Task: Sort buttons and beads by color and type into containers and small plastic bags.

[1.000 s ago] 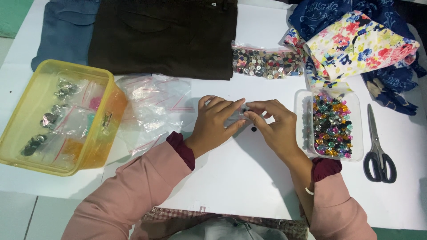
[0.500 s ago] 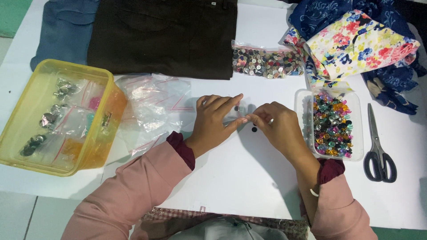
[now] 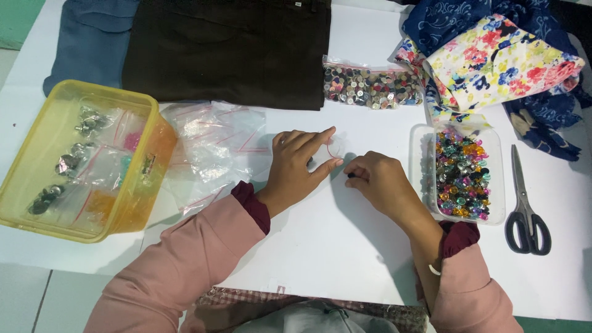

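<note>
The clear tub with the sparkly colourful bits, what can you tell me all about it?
The clear tub is a shallow rectangular tray of see-through plastic with rounded corners, lying flat on the white table. It is heaped with shiny beads in green, pink, gold and silver. It sits between the right hand and the scissors, touching neither.

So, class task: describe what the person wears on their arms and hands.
Both arms wear long dusty-pink sleeves with dark maroon cuffs showing at the wrists. The left hand and right hand are bare, without gloves. A thin pale band circles the right wrist.
</note>
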